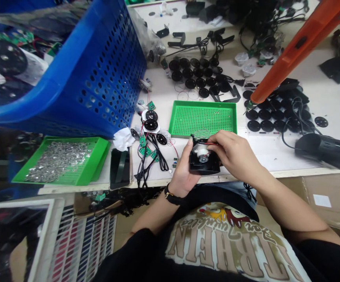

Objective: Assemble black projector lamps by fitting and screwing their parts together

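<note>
Both my hands are held over the front edge of the white workbench (264,154). My left hand (183,170) grips a black plastic housing (204,167) from below and the side. A small white-and-silver motor (201,152) sits in the housing's top. My right hand (233,152) reaches over the housing, its fingertips pinching a thin red wire (212,143) beside the motor. Just left of my left hand lie small green circuit boards (146,149) with black cables. Behind my hands stands a green perforated tray (202,118).
A large blue perforated crate (99,66) fills the upper left. A green tray of silver pieces (58,160) and a dark phone (120,168) lie at left. Several black discs (190,72) cover the bench behind. An orange-handled soldering iron (293,58) crosses the upper right.
</note>
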Demonstrator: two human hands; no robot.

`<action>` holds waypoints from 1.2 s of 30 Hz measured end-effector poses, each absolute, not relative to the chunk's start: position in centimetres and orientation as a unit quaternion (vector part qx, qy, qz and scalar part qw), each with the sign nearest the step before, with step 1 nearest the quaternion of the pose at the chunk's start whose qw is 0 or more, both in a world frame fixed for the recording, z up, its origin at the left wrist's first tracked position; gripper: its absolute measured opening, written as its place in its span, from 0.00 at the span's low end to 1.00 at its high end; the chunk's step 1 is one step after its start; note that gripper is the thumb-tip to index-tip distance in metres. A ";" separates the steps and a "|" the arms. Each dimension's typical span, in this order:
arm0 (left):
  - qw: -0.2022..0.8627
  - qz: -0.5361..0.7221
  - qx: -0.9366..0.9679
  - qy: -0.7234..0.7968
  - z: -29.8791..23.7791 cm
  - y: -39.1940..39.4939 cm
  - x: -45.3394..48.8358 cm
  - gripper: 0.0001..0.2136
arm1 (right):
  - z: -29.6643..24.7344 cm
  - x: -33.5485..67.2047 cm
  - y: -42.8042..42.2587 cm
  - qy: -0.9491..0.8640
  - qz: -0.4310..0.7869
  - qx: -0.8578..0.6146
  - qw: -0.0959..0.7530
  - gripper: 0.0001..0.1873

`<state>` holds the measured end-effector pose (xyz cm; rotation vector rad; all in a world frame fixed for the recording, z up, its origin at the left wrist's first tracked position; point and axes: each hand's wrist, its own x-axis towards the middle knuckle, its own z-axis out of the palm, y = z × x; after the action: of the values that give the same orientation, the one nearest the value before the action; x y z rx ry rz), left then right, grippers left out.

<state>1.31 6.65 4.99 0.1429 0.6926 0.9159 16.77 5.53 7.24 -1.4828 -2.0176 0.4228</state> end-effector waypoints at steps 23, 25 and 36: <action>0.840 0.427 0.042 0.334 4.4 6.6 1.4 0.10 | 7.3 16.6 5.6 -0.765 0.161 -0.566 0.260 0.08; 0.837 0.428 0.035 0.339 4.4 6.6 1.4 0.12 | 7.2 16.6 5.6 -0.764 0.164 -0.568 0.259 0.08; 0.833 0.440 0.041 0.335 4.5 6.3 1.8 0.15 | 6.9 16.8 5.8 -0.763 0.174 -0.564 0.264 0.07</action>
<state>1.82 6.34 4.53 0.0865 0.7090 0.9321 16.77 5.79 6.89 -1.5233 -2.0624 0.4697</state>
